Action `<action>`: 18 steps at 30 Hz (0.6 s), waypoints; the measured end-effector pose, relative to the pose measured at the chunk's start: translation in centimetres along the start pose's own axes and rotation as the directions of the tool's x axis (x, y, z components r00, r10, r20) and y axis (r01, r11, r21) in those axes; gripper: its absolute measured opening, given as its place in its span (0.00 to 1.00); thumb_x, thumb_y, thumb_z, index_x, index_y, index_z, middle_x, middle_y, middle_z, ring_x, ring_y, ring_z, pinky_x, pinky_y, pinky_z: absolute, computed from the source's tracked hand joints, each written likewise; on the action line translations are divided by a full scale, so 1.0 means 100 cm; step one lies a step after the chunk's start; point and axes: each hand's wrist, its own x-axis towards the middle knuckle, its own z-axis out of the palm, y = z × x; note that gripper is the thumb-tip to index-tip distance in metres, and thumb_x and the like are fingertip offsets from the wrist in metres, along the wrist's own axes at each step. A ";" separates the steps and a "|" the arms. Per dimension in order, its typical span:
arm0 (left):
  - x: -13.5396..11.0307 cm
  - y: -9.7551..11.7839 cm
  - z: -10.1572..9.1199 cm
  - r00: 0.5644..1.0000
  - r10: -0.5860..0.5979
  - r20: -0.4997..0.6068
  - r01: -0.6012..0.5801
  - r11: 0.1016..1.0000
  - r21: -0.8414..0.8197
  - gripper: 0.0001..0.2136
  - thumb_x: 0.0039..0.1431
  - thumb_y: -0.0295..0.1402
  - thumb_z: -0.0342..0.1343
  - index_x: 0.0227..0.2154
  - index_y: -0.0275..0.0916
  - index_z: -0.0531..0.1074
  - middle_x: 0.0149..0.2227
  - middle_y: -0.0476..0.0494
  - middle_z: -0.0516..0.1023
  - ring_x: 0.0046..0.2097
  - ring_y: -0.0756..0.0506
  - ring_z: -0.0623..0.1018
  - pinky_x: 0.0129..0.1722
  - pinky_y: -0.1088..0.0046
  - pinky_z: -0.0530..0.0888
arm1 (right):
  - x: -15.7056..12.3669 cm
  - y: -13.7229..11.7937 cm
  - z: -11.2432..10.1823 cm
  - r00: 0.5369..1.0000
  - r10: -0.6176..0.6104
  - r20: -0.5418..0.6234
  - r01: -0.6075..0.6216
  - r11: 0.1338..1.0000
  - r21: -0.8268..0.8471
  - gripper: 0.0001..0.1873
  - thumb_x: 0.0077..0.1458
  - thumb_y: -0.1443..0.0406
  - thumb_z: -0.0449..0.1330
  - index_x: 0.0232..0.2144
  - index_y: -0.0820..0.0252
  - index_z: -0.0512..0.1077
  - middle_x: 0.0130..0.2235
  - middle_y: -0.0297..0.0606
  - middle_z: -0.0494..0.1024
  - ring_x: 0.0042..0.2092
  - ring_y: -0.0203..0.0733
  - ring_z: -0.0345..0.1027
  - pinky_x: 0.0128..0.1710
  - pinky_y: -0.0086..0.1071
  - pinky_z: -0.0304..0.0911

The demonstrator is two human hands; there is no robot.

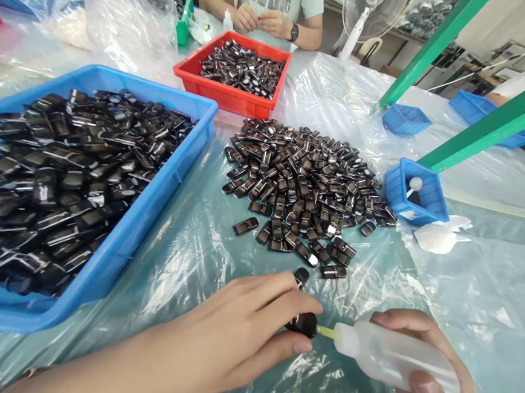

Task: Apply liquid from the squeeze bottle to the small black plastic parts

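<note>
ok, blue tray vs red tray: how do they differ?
The blue tray is the larger and nearer one, at the person's left; the red tray is smaller and farther off, in front of a co-worker. The blue tray's parts are heaped near its rim; the red tray's parts lie lower. Both are open plastic trays holding small dark glossy parts and stand on the plastic-covered table.
</note>
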 end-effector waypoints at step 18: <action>0.001 -0.003 0.002 0.999 0.043 -0.031 -0.045 0.998 -0.050 0.15 0.75 0.38 0.38 0.51 0.37 0.66 0.41 0.45 0.75 0.41 0.47 0.76 0.41 0.71 0.72 | 0.000 0.002 -0.003 0.999 0.032 0.021 -0.031 0.999 -0.028 0.31 0.31 0.36 0.69 0.30 0.48 0.75 0.34 0.35 0.70 0.32 0.39 0.63 0.23 0.25 0.56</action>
